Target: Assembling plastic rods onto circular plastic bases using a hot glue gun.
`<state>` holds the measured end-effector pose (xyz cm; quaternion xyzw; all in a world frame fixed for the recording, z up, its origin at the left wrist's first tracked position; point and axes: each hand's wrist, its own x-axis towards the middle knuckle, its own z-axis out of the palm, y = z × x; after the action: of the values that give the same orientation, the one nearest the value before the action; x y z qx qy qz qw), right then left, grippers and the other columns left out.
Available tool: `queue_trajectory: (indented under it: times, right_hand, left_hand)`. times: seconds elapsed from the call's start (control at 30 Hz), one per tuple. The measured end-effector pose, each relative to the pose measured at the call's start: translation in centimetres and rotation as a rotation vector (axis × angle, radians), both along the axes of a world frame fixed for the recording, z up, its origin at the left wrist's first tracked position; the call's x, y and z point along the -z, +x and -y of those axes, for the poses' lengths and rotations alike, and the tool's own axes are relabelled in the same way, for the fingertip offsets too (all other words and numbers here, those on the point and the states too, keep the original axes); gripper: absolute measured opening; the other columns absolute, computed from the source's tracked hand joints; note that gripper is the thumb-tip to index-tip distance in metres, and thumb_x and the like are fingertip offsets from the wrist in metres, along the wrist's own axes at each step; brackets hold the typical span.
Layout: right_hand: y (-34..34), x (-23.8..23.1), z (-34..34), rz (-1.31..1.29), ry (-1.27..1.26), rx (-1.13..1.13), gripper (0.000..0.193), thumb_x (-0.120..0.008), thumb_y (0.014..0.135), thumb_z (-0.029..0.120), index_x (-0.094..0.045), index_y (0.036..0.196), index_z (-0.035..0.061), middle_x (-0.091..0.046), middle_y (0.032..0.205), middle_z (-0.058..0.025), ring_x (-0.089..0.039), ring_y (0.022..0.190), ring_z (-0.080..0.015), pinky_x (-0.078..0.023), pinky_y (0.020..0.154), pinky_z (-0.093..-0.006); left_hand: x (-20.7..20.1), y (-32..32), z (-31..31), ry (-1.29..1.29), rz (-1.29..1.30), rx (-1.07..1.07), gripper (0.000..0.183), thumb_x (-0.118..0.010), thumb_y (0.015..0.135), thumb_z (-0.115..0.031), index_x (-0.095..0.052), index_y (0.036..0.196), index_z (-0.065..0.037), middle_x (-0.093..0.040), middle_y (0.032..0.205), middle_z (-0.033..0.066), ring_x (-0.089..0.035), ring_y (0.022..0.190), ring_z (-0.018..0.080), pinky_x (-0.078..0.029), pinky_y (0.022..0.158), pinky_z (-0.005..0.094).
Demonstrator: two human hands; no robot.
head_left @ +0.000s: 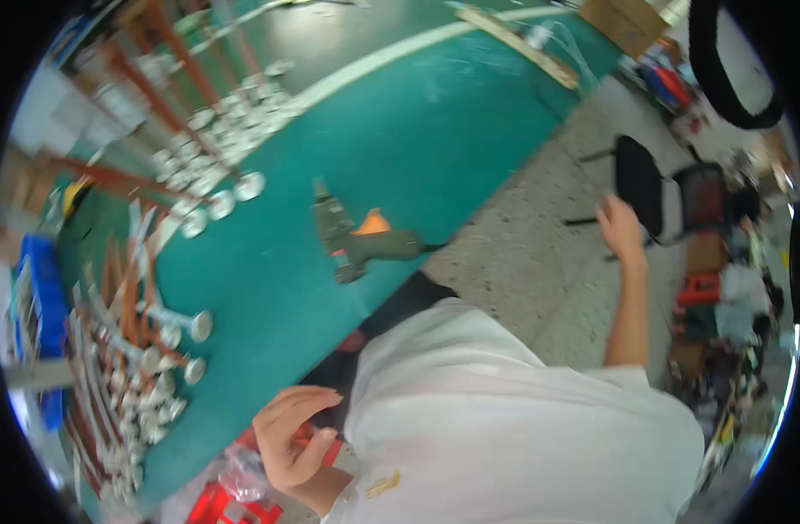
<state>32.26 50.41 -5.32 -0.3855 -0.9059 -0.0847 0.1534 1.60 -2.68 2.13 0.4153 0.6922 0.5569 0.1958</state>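
My left hand (pixel 293 441) is near the table's front edge at the lower middle. Its thumb and curved fingers are apart, with nothing between them. My right hand (pixel 623 229) is out to the right, above the grey floor and in line with a black chair; its blurred fingers look bent, and I cannot tell whether they hold anything. On the green table (pixel 435 131) lies a dark green glue gun (pixel 337 234) with an orange trigger and a narrow nozzle, its cord running over the front edge. Neither hand touches it.
Long brown and grey pieces with round pale ends lie in a pile (pixel 138 393) at the left; a second group (pixel 234 122) is farther back. A wooden strip (pixel 522 48) rests at the far end. The black chair (pixel 637 188) stands right. Red packaging (pixel 230 506) is below the table edge.
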Motion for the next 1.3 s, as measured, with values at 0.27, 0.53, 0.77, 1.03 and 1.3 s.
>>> queue_trajectory:
  times: [0.27,0.53,0.77,1.03,1.3]
  right_hand:
    - [-24.7,-11.3,16.0,-0.481,-0.148,-0.69,0.011,-0.068,0.084,0.007,-0.067,0.094,0.0027,-0.07,0.091,-0.0126,-0.068,0.083,-0.0281,-0.054,0.072,-0.0344]
    - [-22.7,-10.2,17.8,-0.487,-0.194,-0.615,0.006,-0.07,0.082,0.003,-0.068,0.088,0.0014,-0.071,0.089,-0.0121,-0.069,0.079,-0.0265,-0.054,0.067,-0.0331]
    - [-7.1,0.7,-0.2,-0.709,-1.759,-0.137,0.02,-0.061,0.094,0.021,-0.067,0.107,0.007,-0.071,0.098,-0.0048,-0.067,0.088,-0.0171,-0.052,0.075,-0.0293]
    - [17.3,16.8,8.1,0.765,-0.944,0.369,0.043,-0.063,0.09,0.034,-0.06,0.122,0.0063,-0.069,0.106,-0.0178,-0.063,0.103,-0.0351,-0.05,0.086,-0.0469]
    - [-7.7,1.7,11.6,0.414,-0.779,-0.207,0.032,-0.064,0.088,0.022,-0.061,0.115,0.0047,-0.067,0.107,-0.0171,-0.063,0.099,-0.037,-0.051,0.084,-0.0453]
  left_hand:
    - [2.2,3.9,-6.5,0.087,0.261,-0.042,0.022,-0.07,0.065,0.0,-0.07,0.087,0.005,-0.07,0.082,0.0165,-0.067,0.073,0.0281,-0.052,0.07,0.0311]
    - [2.6,4.1,-12.8,0.159,0.072,0.158,0.017,-0.07,0.072,0.004,-0.068,0.089,0.005,-0.069,0.08,0.0132,-0.066,0.07,0.0214,-0.051,0.065,0.0277]
    - [4.9,4.7,-11.4,0.114,0.163,0.196,0.013,-0.07,0.076,0.001,-0.071,0.089,0.002,-0.071,0.08,0.0128,-0.069,0.073,0.0211,-0.052,0.067,0.027]
    - [7.3,4.5,-11.7,0.025,0.172,0.296,0.01,-0.071,0.079,-0.002,-0.07,0.089,0.001,-0.071,0.08,0.0116,-0.07,0.073,0.0207,-0.053,0.069,0.0275]
    - [8.5,4.8,-15.8,-0.039,0.144,0.353,0.014,-0.073,0.077,-0.004,-0.069,0.089,0.002,-0.069,0.081,0.0137,-0.068,0.073,0.0232,-0.053,0.067,0.0295]
